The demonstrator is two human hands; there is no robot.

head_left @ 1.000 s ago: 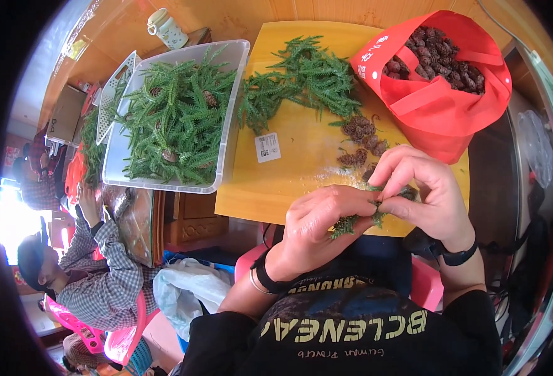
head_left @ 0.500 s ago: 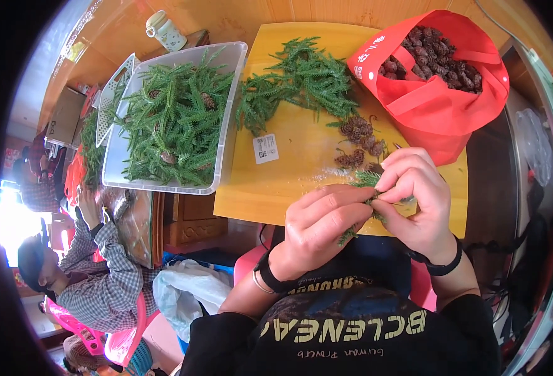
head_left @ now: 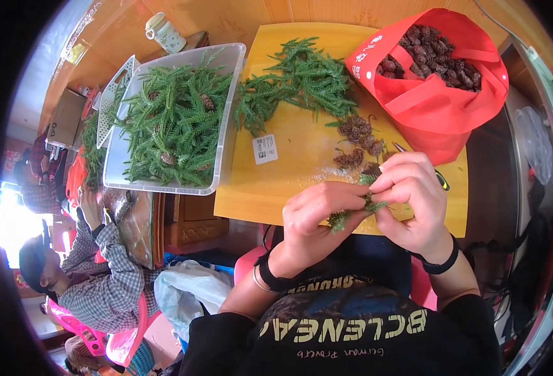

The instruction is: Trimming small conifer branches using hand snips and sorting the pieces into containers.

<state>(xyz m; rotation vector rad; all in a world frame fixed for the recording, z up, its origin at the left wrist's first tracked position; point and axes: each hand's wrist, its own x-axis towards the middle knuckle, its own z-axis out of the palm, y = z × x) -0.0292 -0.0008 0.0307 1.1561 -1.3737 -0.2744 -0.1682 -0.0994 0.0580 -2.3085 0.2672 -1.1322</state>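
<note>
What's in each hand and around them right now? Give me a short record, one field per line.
Left hand: fingers closed on a green sprig
Right hand: thumb and forefinger at the same sprig; whether pinched shut is unclear
Work surface: yellow tabletop
Loose cones: brown pine cones, just beyond the hands
Loose greenery: green branches, toward the far edge
Left side: clear bin of greenery with some cones
Far right: open red bag, many cones inside
Partly hidden: yellow-and-black tool behind the right hand
</note>
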